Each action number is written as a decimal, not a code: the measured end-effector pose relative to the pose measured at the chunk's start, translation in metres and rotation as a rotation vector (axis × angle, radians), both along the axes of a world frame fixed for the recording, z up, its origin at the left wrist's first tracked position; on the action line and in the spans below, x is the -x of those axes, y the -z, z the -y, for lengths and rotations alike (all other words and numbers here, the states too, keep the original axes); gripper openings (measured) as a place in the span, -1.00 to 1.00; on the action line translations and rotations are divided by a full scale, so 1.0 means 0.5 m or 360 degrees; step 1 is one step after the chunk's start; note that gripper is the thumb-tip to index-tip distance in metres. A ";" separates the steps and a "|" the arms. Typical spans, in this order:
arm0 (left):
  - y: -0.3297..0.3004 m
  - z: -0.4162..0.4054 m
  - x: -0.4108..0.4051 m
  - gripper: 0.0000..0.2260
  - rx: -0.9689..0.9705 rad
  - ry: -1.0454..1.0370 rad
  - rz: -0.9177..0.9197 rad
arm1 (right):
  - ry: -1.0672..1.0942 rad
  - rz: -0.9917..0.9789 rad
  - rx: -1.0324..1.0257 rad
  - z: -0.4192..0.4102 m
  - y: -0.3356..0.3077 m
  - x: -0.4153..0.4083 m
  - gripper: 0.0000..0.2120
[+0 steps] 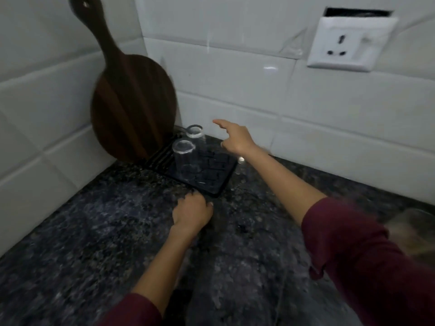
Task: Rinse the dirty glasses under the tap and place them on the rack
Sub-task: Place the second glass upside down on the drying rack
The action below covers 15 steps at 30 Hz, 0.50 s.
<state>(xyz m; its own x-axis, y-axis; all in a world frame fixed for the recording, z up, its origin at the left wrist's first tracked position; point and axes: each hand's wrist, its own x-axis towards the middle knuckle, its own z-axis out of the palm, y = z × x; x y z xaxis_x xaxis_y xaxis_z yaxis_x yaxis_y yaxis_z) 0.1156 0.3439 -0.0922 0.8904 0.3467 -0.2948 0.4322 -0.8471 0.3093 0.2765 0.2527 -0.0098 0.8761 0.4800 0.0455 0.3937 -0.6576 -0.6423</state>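
Standing upturned on the black rack, two clear glasses.

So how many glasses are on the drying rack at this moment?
2. One glass stands near the middle of the black rack; the other glass is behind it, closer to the wooden board. Motion blur could hide another beyond the rack's right edge.

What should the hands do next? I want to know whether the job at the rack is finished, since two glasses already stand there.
Probably draw the right hand back from the rack to fetch another glass. It hovers open and empty beside the two glasses, which stand rim-down on the rack. The left hand rests on the counter at the rack's near edge. Whether any dirty glasses remain cannot be seen.
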 end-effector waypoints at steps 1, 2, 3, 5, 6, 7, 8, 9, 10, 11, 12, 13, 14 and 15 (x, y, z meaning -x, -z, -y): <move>-0.015 0.036 -0.004 -0.56 0.0039 0.0090 0.0071 | 0.0055 -0.0030 -0.0062 0.039 -0.006 0.018 -0.36; -0.029 0.074 -0.008 -0.58 0.0088 0.0197 0.0138 | 0.0109 -0.0052 -0.0124 0.081 -0.011 0.038 -0.38; -0.042 0.115 -0.013 -0.59 0.0154 0.0311 0.0214 | 0.0160 -0.0073 -0.0190 0.126 -0.018 0.060 -0.41; -0.063 0.197 -0.021 -0.58 0.0393 0.0515 0.0355 | 0.0261 -0.0118 -0.0331 0.218 -0.033 0.108 -0.47; -0.072 0.234 -0.021 -0.56 0.0544 0.0608 0.0391 | 0.0305 -0.0136 -0.0405 0.263 -0.040 0.134 -0.50; -0.077 0.269 -0.019 -0.52 0.0669 0.0703 0.0418 | 0.0349 -0.0152 -0.0476 0.307 -0.048 0.160 -0.51; -0.076 0.299 -0.019 -0.46 0.0746 0.0786 0.0416 | 0.0388 -0.0163 -0.0543 0.350 -0.055 0.185 -0.52; -0.069 0.329 -0.020 -0.39 0.0783 0.0846 0.0387 | 0.0428 -0.0165 -0.0601 0.393 -0.061 0.208 -0.52; -0.059 0.357 -0.022 -0.30 0.0799 0.0875 0.0334 | 0.0470 -0.0159 -0.0651 0.437 -0.066 0.230 -0.52; -0.047 0.382 -0.027 -0.22 0.0818 0.0872 0.0285 | 0.0508 -0.0147 -0.0702 0.476 -0.072 0.250 -0.51; -0.032 0.404 -0.031 -0.16 0.0860 0.0846 0.0255 | 0.0550 -0.0131 -0.0746 0.513 -0.076 0.269 -0.51; -0.019 0.425 -0.035 -0.10 0.0920 0.0797 0.0255 | 0.0590 -0.0113 -0.0782 0.546 -0.079 0.286 -0.51; -0.006 0.446 -0.039 -0.06 0.0987 0.0730 0.0280 | 0.0628 -0.0105 -0.0808 0.578 -0.082 0.303 -0.52; 0.002 0.466 -0.040 -0.02 0.1032 0.0654 0.0326 | 0.0659 -0.0109 -0.0833 0.608 -0.082 0.320 -0.53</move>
